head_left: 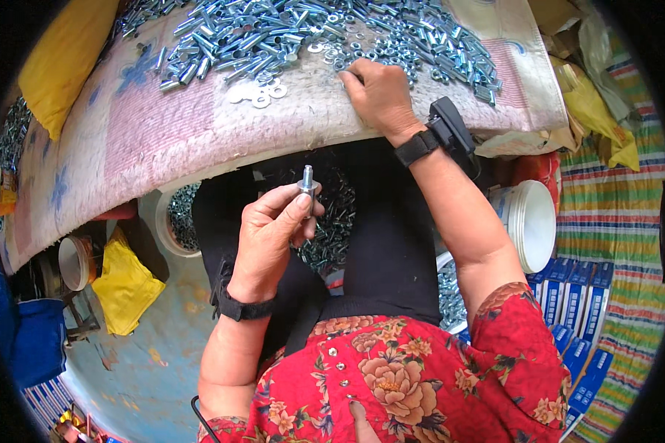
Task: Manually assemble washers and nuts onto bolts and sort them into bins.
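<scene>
My left hand [264,229] is raised over my lap, thumb and fingers closed around an expansion bolt [307,177]. The bolt stands upright, its threaded tip above a washer and its lower part hidden by my fingers. At the table's near side, my right hand [383,96] reaches palm down to the edge of a pile of nuts [363,52]. Its fingers are curled in, and whatever lies between them is hidden. Left of that hand, flat washers [261,94] lie loose below a heap of metal sleeves [251,37].
The cloth-covered table [162,133] has a worn near edge above my knees. Beneath it sits a container of dark bolts [332,232], with a tub of small parts [183,215] to its left. A white bucket [532,225] and blue boxes [576,292] stand at the right.
</scene>
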The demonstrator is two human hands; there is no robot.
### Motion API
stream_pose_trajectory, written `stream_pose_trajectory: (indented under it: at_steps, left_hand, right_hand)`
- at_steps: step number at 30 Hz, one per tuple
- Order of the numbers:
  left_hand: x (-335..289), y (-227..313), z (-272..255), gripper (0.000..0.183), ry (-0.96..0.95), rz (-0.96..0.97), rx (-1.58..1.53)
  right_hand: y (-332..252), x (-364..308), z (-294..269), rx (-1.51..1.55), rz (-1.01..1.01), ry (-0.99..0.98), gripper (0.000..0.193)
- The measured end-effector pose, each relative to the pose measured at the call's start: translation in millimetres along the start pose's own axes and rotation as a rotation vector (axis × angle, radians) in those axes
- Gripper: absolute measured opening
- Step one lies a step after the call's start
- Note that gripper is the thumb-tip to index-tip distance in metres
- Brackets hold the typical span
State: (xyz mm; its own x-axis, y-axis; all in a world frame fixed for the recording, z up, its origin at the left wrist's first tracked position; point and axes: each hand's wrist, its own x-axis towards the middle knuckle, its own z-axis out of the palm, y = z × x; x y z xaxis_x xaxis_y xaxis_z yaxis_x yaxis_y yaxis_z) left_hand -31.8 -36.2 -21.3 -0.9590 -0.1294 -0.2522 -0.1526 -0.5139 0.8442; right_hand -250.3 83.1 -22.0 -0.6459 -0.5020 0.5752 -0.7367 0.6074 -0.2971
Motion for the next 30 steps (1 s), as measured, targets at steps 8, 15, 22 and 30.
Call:
stream_pose_trajectory:
  at_steps: [8,15,22,30]
  left_hand:
    - [7,7,8,0.024,-0.037,0.039,0.032]
    - [11,5,14,0.019,-0.043,0.215,0.119]
    - [11,5,8,0.019,-0.010,0.512,0.607]
    - [17,7,2,0.022,0.013,0.634,0.606]
  right_hand:
    - [-48,-25,-42,0.697,0.259,-0.058,0.011]
    - [-78,-59,-66,1.072,0.273,-0.241,0.001]
    - [-69,-57,-69,1.452,0.468,-0.541,0.007]
    - [-74,-48,-67,1.434,0.342,-0.536,0.009]
